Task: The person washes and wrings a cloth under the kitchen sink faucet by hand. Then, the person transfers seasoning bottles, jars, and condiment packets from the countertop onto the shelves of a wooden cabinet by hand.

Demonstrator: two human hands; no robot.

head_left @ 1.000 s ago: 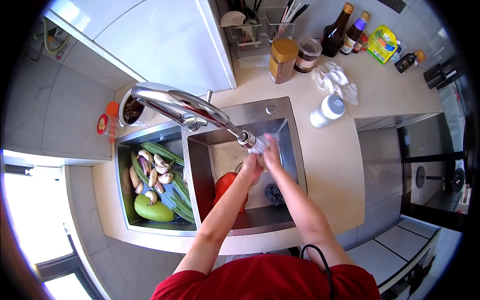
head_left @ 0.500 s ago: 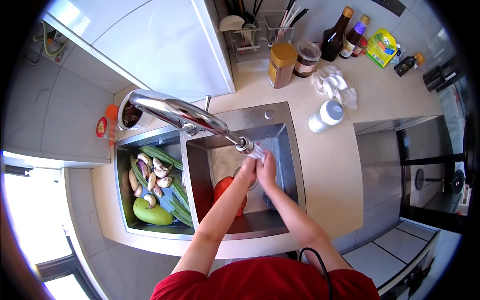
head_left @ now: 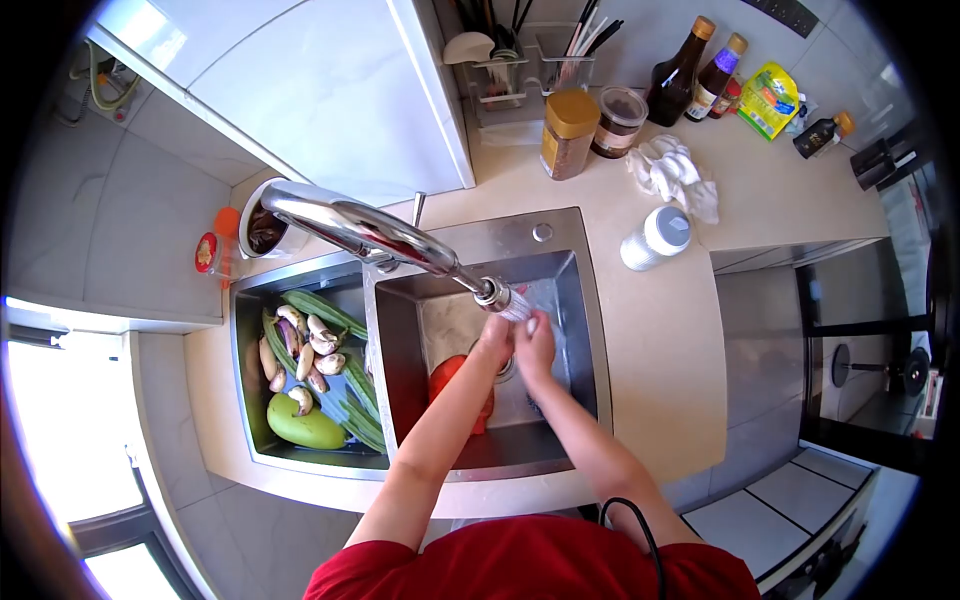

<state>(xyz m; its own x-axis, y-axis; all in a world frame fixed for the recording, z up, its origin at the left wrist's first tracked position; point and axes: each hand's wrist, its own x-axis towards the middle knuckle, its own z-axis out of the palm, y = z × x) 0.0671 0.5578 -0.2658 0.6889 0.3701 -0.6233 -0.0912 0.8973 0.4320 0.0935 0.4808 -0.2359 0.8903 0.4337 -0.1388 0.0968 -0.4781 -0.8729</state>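
Both hands are together under the running spout of the chrome faucet [head_left: 430,245], above the right sink basin [head_left: 400,400]. My left hand [head_left: 497,338] is just below the spout; its fingers are hidden by water and the other hand. Beside it on the right, my right hand [head_left: 535,343] has its fingers curled up near the water stream; what they hold, if anything, is too small to make out. A red object [head_left: 447,375] lies in the basin, partly behind my left forearm. Of a dark scrubber, only a bit shows by my right wrist.
The left basin holds a green gourd [head_left: 305,424], long ridged vegetables [head_left: 325,310] and several pale purplish pieces [head_left: 330,363]. On the counter are a white bottle [head_left: 656,238], a white cloth [head_left: 672,178], jars [head_left: 568,135], sauce bottles [head_left: 680,75] and a pot [head_left: 268,228].
From spread further apart to the right of the stream, my hands have come closer together and slightly lower under the spout. My right forearm now covers most of the dark scrubber.
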